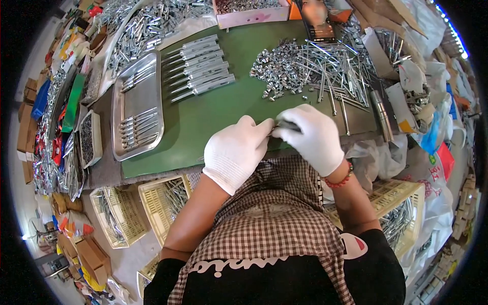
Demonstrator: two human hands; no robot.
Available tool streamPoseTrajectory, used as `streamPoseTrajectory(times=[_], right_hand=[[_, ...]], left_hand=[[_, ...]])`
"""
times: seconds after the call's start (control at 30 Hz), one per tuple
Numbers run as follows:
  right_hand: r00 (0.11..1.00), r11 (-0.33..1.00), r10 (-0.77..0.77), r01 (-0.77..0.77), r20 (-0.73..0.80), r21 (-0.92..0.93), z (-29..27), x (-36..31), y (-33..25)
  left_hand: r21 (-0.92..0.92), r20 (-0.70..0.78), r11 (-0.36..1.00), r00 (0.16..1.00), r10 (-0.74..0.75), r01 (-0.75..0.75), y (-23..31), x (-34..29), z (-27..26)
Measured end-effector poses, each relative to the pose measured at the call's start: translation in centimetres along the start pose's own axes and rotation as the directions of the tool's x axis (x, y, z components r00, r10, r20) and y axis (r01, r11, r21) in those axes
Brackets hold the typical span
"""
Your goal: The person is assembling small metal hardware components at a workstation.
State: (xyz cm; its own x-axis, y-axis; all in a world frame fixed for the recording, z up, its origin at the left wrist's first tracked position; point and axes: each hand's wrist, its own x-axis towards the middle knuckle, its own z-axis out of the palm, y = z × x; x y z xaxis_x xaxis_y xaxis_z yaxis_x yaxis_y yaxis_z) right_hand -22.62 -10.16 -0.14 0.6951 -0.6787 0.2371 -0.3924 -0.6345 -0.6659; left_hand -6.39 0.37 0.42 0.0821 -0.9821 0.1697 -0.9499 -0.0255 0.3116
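Note:
Both my hands wear white knit gloves and meet over the front of a green work mat (193,127). My left hand (236,147) is closed in a pinch, with the tip of a thin metal piece (201,158) showing beside its wrist side. Curled fingers of my right hand (314,137) close round a small dark metal part (288,126) that touches the left fingertips. The gloves hide most of it, so its kind is unclear. Beyond the hands lie a heap of small shiny metal fittings (279,66) and a pile of long thin metal rods (335,71).
A steel tray (137,101) with slim metal rods lies left, beside a row of silver tool-like cylinders with thin shafts (203,63). A pink box (251,18) and a phone (319,23) stand at the back. Plastic crates (122,218) of metal parts sit below the table edge.

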Motion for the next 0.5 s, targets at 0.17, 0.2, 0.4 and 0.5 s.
streamPoseTrajectory(times=[0.17,0.2,0.4,0.5], right_hand=[[0.979,0.924,-0.028,-0.052,-0.204,-0.378,-3.6,1.8,4.0],[0.986,0.9,-0.022,-0.052,-0.163,-0.432,-4.0,2.5,4.4],[0.994,0.747,-0.063,0.105,0.087,-0.656,-4.4,4.8,5.6],[0.993,0.723,-0.062,0.114,0.101,-0.681,-4.7,4.7,4.2]], left_hand=[[0.027,0.015,1.0,1.0,0.011,-0.011,0.1,0.0,0.1],[0.033,0.033,0.999,0.999,-0.005,0.004,0.2,0.1,0.0],[0.025,-0.026,0.999,0.999,0.03,-0.03,0.0,-0.1,0.2],[0.015,-0.035,0.999,0.999,0.032,-0.031,-0.1,-0.1,0.1]])
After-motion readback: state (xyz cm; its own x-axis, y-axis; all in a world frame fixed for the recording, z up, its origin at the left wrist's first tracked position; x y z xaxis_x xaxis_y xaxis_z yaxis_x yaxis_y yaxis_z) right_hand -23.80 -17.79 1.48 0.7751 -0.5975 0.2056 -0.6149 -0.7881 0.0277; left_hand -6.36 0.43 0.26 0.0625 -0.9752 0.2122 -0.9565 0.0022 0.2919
